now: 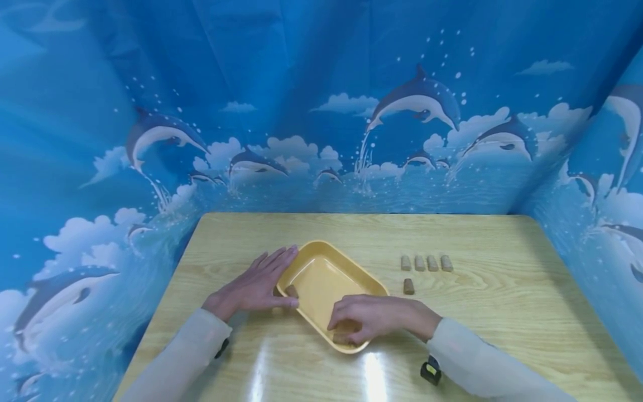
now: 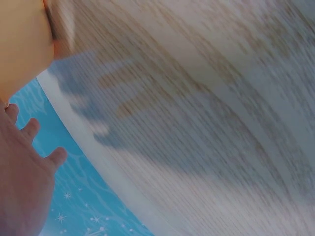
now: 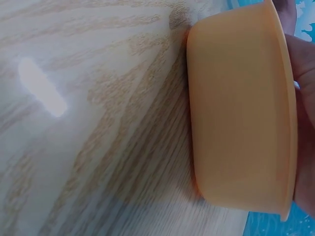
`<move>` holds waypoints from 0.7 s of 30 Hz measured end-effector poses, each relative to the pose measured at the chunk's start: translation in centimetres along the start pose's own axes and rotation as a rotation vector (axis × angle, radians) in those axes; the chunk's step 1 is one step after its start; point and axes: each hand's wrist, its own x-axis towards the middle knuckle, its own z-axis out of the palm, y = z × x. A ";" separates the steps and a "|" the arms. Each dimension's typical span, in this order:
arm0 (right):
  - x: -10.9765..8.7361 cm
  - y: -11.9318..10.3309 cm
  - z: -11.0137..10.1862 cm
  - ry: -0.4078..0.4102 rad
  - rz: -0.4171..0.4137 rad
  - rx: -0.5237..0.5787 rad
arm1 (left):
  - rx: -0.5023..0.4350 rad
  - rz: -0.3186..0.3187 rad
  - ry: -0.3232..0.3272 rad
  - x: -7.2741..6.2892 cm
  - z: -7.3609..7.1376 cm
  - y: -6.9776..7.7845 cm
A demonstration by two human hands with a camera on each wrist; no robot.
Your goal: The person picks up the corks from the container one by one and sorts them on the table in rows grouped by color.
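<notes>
A yellow plastic tray (image 1: 321, 279) lies at an angle on the table, its side wall (image 3: 238, 108) large in the right wrist view. My left hand (image 1: 258, 285) rests along its left rim, fingers extended and thumb near the left corner. Close to that thumb, a brown cork (image 1: 291, 291) sits inside the tray. Reaching over the right rim, my right hand (image 1: 369, 318) bends its fingers down into the near corner. Another brown cork (image 1: 342, 338) lies there between thumb and fingers, partly covered. The left wrist view catches only part of the left hand (image 2: 24, 172).
Right of the tray, several light corks stand in a row, one of them a pale cork (image 1: 406, 263) at the left end. A darker cork (image 1: 409, 286) is just in front of them. A blue dolphin-print curtain (image 1: 321, 139) hangs behind the wooden table (image 1: 502, 312).
</notes>
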 end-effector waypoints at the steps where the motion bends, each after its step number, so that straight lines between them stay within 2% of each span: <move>1: 0.1 0.0 0.0 -0.009 -0.004 -0.004 | -0.002 0.002 0.003 0.0 0.0 0.0; 13: 0.8 0.4 0.0 -0.062 -0.057 -0.041 | 0.002 0.002 0.001 -0.1 0.0 0.0; 21: 0.8 0.4 0.2 -0.037 -0.006 -0.004 | 0.005 0.000 0.009 0.0 0.0 0.0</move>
